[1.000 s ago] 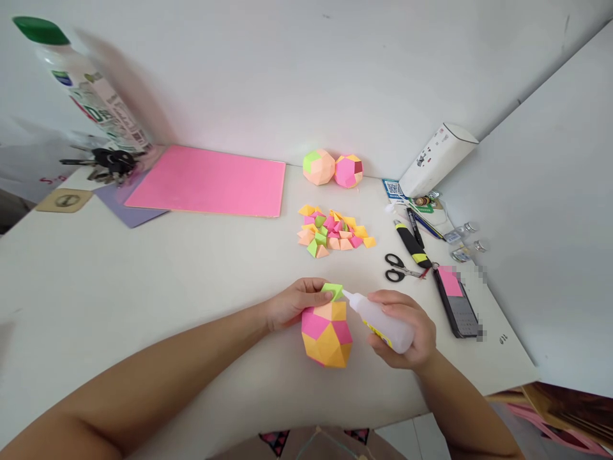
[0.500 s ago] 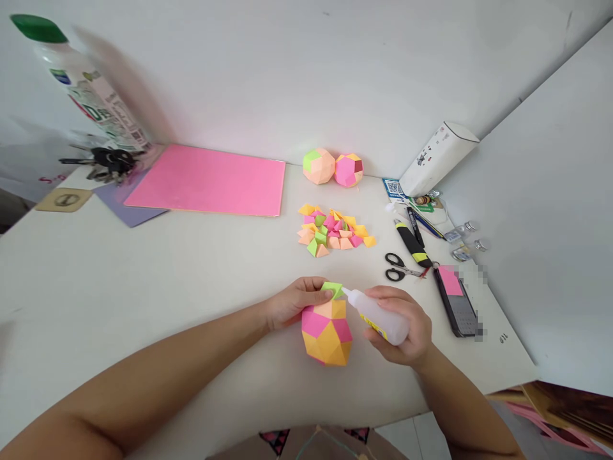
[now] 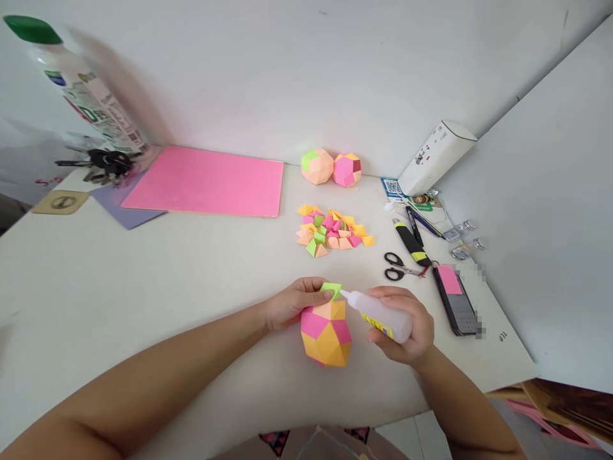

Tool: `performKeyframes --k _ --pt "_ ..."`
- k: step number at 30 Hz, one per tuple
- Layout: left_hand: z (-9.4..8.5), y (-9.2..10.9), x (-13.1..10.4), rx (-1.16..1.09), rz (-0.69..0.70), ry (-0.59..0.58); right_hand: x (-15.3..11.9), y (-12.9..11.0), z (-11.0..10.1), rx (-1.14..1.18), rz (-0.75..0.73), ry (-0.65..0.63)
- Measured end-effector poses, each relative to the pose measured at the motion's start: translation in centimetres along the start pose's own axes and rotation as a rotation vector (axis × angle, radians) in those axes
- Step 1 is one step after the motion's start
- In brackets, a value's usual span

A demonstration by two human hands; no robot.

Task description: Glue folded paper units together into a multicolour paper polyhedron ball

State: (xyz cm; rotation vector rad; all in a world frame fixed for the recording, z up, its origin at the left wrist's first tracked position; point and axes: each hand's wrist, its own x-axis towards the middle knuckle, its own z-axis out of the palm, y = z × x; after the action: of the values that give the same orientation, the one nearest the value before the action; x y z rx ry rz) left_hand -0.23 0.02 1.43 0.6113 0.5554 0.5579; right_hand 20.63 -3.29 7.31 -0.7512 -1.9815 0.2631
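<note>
My left hand (image 3: 299, 301) pinches a green folded paper piece (image 3: 331, 291) between thumb and fingers, just above a faceted paper ball (image 3: 326, 337) in orange, pink and peach. Some of its fingers are hidden behind the ball. My right hand (image 3: 412, 329) is wrapped round a white glue bottle (image 3: 383, 315) tilted to the left, its nozzle tip at the green piece's right edge. Beyond my hands lies a pile of small folded paper pieces (image 3: 330, 231) in several colours.
Two finished-looking paper balls (image 3: 317, 167) stand by the wall. A pink sheet (image 3: 205, 182) lies at the back left, near keys and a tall bottle (image 3: 96, 96). Scissors (image 3: 395, 267), a cutter (image 3: 410, 243), a phone (image 3: 454, 306) and a white box (image 3: 435, 156) are at the right.
The glue bottle has turned slightly in my right hand, showing more of its yellow label. Its nozzle has shifted a little left against the green piece.
</note>
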Motion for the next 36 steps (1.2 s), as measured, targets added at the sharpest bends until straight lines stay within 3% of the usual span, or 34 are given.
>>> performKeyframes --k 11,24,36 --pt "-0.1 0.0 0.0 0.020 -0.010 0.008 -0.2 0.5 0.0 0.087 0.150 0.045" --pt "-0.1 0.0 0.0 0.033 -0.016 0.011 -0.6 1.4 0.1 0.413 0.552 0.150" --pt "0.0 0.0 0.0 0.029 -0.017 0.013 -0.1 1.6 0.3 0.484 0.643 0.189"
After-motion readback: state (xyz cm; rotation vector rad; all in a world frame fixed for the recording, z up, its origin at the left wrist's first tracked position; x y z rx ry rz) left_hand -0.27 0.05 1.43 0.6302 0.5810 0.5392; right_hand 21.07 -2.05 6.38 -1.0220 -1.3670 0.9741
